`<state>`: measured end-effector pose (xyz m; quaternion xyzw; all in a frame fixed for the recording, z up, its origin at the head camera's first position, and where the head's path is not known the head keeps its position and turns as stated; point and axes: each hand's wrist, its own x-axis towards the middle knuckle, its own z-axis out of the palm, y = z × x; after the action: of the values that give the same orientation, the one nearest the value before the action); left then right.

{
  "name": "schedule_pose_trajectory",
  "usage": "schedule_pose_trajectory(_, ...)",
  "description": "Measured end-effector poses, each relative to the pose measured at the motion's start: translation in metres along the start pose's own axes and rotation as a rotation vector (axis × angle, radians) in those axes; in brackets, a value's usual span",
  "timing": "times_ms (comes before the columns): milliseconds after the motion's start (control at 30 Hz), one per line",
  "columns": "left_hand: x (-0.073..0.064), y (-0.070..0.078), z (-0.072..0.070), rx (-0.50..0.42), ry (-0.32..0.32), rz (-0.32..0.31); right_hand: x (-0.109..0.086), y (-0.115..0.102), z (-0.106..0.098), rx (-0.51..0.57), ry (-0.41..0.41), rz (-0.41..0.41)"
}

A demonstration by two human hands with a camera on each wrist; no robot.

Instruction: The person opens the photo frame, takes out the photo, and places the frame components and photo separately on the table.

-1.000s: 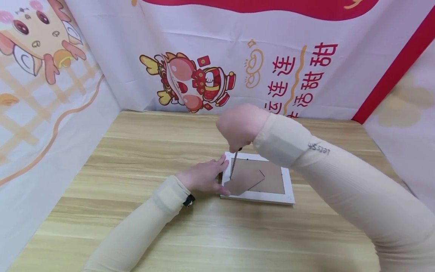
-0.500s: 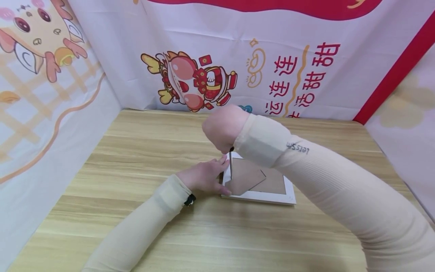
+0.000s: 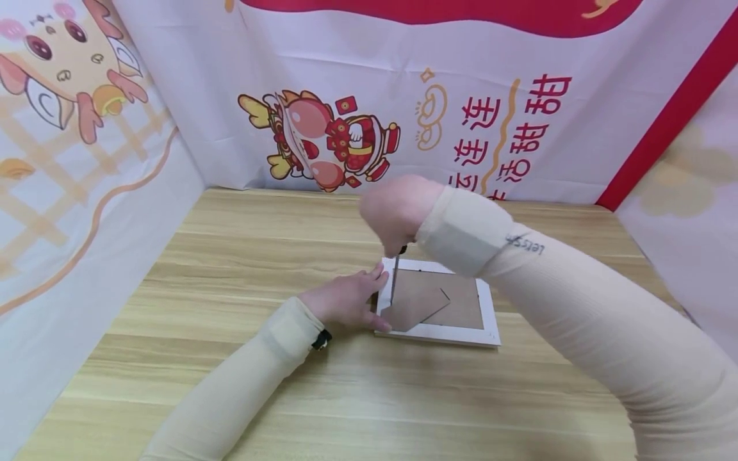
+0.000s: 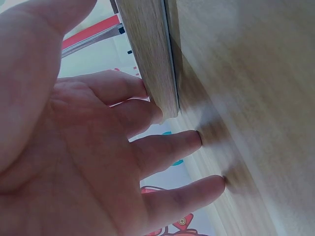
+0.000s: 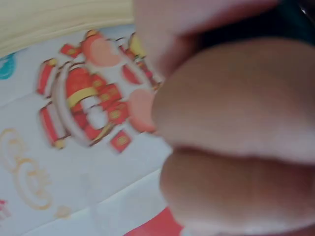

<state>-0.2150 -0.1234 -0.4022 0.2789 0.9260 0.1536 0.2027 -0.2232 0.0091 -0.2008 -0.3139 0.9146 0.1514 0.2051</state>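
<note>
A picture frame (image 3: 464,301) with a white border and brown backing lies on the table, its back side up. My left hand (image 3: 348,296) rests at its left edge; the thumb and two fingers touch the frame, and in the left wrist view the other two fingertips meet the tabletop. Above the frame, my right hand (image 3: 398,210) grips a screwdriver (image 3: 394,282), whose thin metal shaft points down to the left part of the backing. Curled fingers (image 5: 236,98) cover most of its dark handle (image 5: 241,27) in the right wrist view.
The wooden table (image 3: 323,397) extends around the frame. Printed cloth (image 3: 202,77) hangs behind it and along both sides. My right forearm (image 3: 576,307) passes over the table at the right.
My right hand shifted left, then partly back right, with the screwdriver tilting while its tip stayed at about the same spot. The left hand and picture frame have hardly moved.
</note>
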Motion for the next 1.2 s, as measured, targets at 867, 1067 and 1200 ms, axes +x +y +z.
schedule_pose_trajectory(867,0.002,0.0,0.001,0.034,0.023,0.045,0.014,-0.012,-0.004,-0.222,-0.02,-0.049)
schedule_pose_trajectory(1067,0.0,0.002,0.0,0.028,0.036,0.067,0.013,-0.022,-0.007,-0.247,-0.031,-0.061)
schedule_pose_trajectory(1200,0.001,0.001,0.0,0.028,0.037,0.058,0.006,-0.017,-0.004,-0.157,0.005,-0.028)
